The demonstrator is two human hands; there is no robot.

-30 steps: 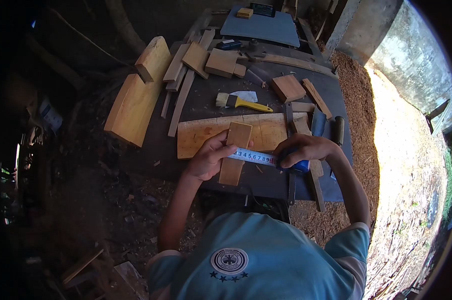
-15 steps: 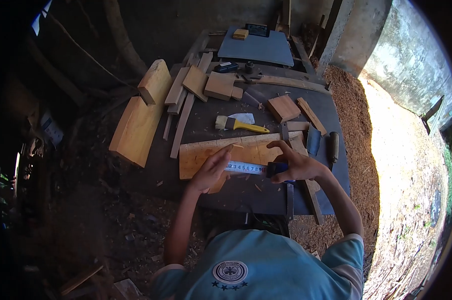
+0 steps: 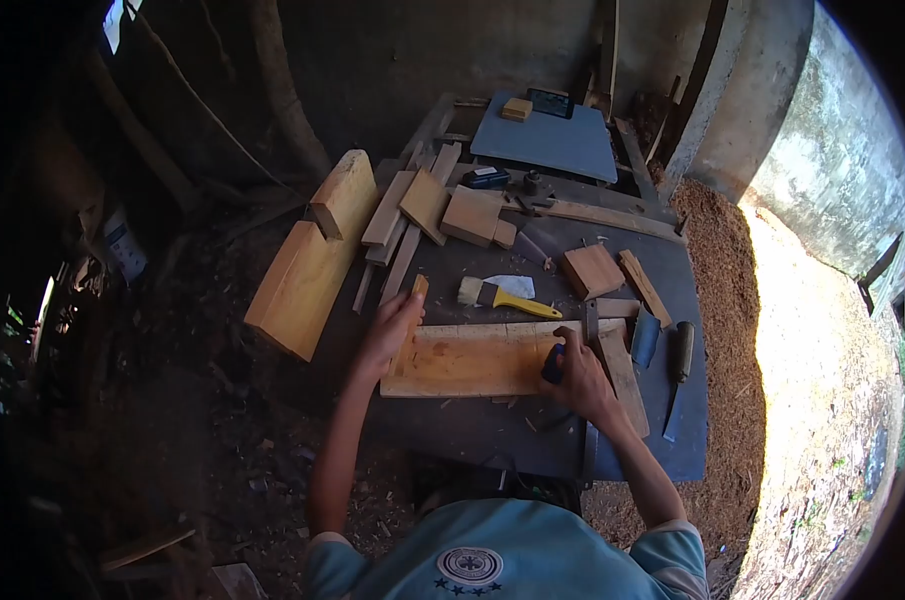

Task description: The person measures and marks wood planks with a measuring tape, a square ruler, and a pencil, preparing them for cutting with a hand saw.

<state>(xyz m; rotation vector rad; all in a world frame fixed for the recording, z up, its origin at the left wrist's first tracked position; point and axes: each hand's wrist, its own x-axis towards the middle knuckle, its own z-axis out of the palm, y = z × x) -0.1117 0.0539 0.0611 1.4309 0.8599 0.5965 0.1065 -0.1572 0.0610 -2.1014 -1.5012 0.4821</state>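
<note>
My left hand (image 3: 387, 335) grips a small wooden slat (image 3: 413, 305) held on edge at the left end of a wide wooden board (image 3: 472, 362) on the dark workbench (image 3: 492, 430). My right hand (image 3: 577, 375) rests on the board's right end, closed around a blue tape measure (image 3: 551, 364) whose tape no longer shows. A yellow-handled paintbrush (image 3: 502, 295) lies just beyond the board.
Thick planks (image 3: 307, 270) lean at the bench's left edge. Offcuts (image 3: 472, 215) and a square block (image 3: 591, 270) lie further back, and a grey sheet (image 3: 547, 140) with a phone is at the far end. A chisel (image 3: 678, 355) lies on the right. Sawdust covers the ground there.
The tape has gone back into its case. My left hand carried the slat from the board's near edge up to its left end, and my right hand came down onto the board.
</note>
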